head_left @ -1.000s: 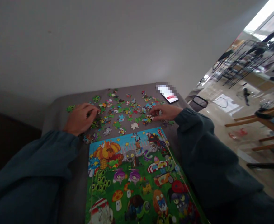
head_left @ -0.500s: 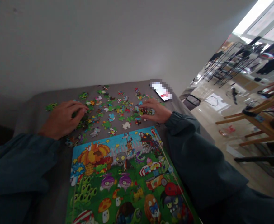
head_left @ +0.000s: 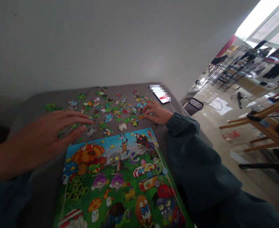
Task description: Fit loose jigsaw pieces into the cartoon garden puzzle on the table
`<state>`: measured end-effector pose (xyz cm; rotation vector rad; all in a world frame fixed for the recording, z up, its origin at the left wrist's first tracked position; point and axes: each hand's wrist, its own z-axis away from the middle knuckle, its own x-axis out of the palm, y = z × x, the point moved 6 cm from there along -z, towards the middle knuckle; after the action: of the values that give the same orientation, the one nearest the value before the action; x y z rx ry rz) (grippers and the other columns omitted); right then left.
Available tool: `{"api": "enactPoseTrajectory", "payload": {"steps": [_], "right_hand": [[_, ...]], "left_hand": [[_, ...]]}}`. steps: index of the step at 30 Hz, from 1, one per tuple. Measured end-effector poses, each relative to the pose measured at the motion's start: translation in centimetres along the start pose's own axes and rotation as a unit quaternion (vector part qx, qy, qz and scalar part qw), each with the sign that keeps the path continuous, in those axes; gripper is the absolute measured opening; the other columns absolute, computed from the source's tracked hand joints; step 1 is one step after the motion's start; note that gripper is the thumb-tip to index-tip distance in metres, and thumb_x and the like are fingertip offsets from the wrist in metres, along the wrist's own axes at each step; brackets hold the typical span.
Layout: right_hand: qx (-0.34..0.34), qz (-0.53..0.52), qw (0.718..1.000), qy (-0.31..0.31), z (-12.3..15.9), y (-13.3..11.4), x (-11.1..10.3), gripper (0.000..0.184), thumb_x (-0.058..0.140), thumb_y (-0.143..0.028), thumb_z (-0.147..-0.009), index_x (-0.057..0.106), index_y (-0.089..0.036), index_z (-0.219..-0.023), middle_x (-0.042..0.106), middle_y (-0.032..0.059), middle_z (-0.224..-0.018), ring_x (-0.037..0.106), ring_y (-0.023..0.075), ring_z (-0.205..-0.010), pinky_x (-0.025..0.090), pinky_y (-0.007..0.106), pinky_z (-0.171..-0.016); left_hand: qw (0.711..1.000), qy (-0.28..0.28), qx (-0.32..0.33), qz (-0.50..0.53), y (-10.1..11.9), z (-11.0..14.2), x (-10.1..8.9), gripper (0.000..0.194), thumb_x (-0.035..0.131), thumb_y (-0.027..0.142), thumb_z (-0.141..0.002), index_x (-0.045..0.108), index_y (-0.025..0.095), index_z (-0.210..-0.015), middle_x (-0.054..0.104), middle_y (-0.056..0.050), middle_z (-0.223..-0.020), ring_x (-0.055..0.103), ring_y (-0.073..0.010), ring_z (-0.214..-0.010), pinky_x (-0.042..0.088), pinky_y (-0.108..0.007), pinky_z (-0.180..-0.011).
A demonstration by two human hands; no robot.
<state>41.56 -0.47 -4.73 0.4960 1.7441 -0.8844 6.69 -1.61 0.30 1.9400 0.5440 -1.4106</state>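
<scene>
Moved: our left hand (head_left: 46, 133) has drawn back toward the lower left.
Left fingers: spread, released, holding nothing, tips just above the pieces.
Right hand: our right hand (head_left: 155, 114) stays at the heap's right edge, fingers touching pieces; we cannot tell if they grasp any.
Place: jigsaw pieces (head_left: 108, 110) lie scattered on a grey cushion (head_left: 58, 95), above a printed puzzle board (head_left: 115, 180), with a phone (head_left: 162, 96) at upper middle.

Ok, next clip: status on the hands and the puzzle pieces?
Left hand open, fingers stretched toward scattered jigsaw pieces. Right hand, fingertips on pieces, grip unclear. Puzzle box lid lies just below the pieces.
</scene>
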Motion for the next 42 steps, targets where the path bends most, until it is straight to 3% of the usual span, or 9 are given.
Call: {"api": "enactPoseTrajectory", "payload": {"steps": [3, 8, 14, 20, 23, 27, 31, 35, 42], "right_hand": [[-0.002, -0.029, 0.999, -0.025, 0.2, 0.1, -0.3, 0.03, 0.051, -0.032, -0.106, 0.071, -0.018, -0.089, 0.066, 0.0115, -0.105, 0.056, 0.0251, -0.103, 0.041, 0.049, -0.102], [-0.001, -0.024, 0.997, -0.07, 0.1, 0.2, 0.2, 0.034, 0.045, -0.03, -0.108, 0.061, -0.02, -0.081, 0.065, 0.0095, -0.096, 0.058, 0.0236, -0.097, 0.043, 0.047, -0.1], [-0.006, -0.088, 0.994, -0.061, 0.5, -1.2, -0.3, 0.025, 0.056, -0.035, -0.104, 0.074, -0.019, -0.097, 0.073, 0.0086, -0.101, 0.064, 0.0213, -0.099, 0.048, 0.04, -0.096], [-0.039, -0.262, 0.954, -0.142, 0.6, -7.5, 1.1, 0.03, 0.066, -0.038, -0.099, 0.076, -0.014, -0.113, 0.076, 0.0033, -0.091, 0.063, 0.0109, -0.075, 0.049, 0.025, -0.07], [-0.102, -0.315, 0.922, -0.199, 0.9, -12.0, 2.5, 0.029, 0.063, -0.025, -0.1, 0.073, -0.013, -0.125, 0.077, 0.0034, -0.091, 0.062, 0.0082, -0.071, 0.048, 0.022, -0.067], [-0.166, -0.316, 0.909, -0.215, 1.2, -15.6, 3.8, 0.021, 0.061, -0.017, -0.1, 0.076, -0.012, -0.114, 0.079, 0.0071, -0.097, 0.067, 0.0103, -0.078, 0.05, 0.023, -0.072], [-0.136, -0.327, 0.906, -0.231, 1.4, -16.2, 4.2, 0.009, 0.067, -0.018, -0.096, 0.073, -0.015, -0.101, 0.077, 0.0028, -0.088, 0.066, 0.0088, -0.071, 0.05, 0.022, -0.069], [-0.13, -0.347, 0.898, -0.237, 1.4, -16.3, 3.8, 0.004, 0.069, -0.018, -0.096, 0.072, -0.017, -0.094, 0.076, -0.0004, -0.082, 0.065, 0.0073, -0.067, 0.049, 0.02, -0.066], [-0.076, -0.355, 0.905, -0.221, 1.2, -15.3, 4.1, 0.009, 0.072, -0.022, -0.095, 0.07, -0.018, -0.103, 0.079, 0.0006, -0.088, 0.074, 0.0107, -0.078, 0.051, 0.022, -0.068]], "left_hand": [[0.999, -0.018, -0.011, 0.025, 1.7, 0.8, 2.2, 0.053, 0.038, 0.068, -0.099, 0.071, 0.033, -0.12, 0.073, 0.002, -0.127, 0.063, -0.0253, -0.123, 0.042, -0.044, -0.115], [0.995, -0.075, -0.057, 0.026, 0.8, 1.2, 5.5, 0.058, 0.034, 0.065, -0.099, 0.072, 0.028, -0.121, 0.073, -0.005, -0.127, 0.064, -0.0289, -0.12, 0.046, -0.047, -0.109], [0.992, -0.121, -0.019, 0.021, 0.8, 1.6, 6.6, 0.051, 0.04, 0.059, -0.103, 0.069, 0.026, -0.129, 0.069, -0.009, -0.131, 0.06, -0.028, -0.118, 0.043, -0.046, -0.108], [0.991, -0.128, -0.03, 0.013, 1.8, 1.6, 6.4, 0.052, 0.034, 0.053, -0.105, 0.068, 0.02, -0.127, 0.067, -0.01, -0.131, 0.057, -0.0248, -0.119, 0.041, -0.044, -0.11], [0.991, -0.129, -0.024, 0.003, 2.3, 1.6, 6.2, 0.05, 0.034, 0.048, -0.105, 0.068, 0.018, -0.127, 0.066, -0.01, -0.13, 0.056, -0.0244, -0.119, 0.039, -0.045, -0.112], [0.993, -0.112, 0.022, -0.008, 4.1, 2.0, 5.8, 0.05, 0.033, 0.049, -0.108, 0.069, 0.02, -0.127, 0.068, -0.009, -0.126, 0.057, -0.025, -0.115, 0.041, -0.046, -0.109], [0.984, -0.135, 0.105, 0.051, 7.8, 3.1, 6.2, 0.039, 0.05, 0.055, -0.104, 0.071, 0.029, -0.124, 0.069, -0.005, -0.128, 0.058, -0.0251, -0.118, 0.043, -0.045, -0.107], [0.967, -0.168, 0.174, 0.081, 11.4, 4.1, 7.4, 0.037, 0.07, 0.05, -0.094, 0.068, 0.04, -0.13, 0.06, -0.003, -0.147, 0.052, -0.0327, -0.135, 0.042, -0.053, -0.112], [0.981, -0.123, 0.146, 0.038, 12.7, 3.7, 8.9, 0.044, 0.07, 0.055, -0.092, 0.07, 0.03, -0.128, 0.062, -0.009, -0.144, 0.052, -0.0349, -0.135, 0.044, -0.054, -0.111]]}}
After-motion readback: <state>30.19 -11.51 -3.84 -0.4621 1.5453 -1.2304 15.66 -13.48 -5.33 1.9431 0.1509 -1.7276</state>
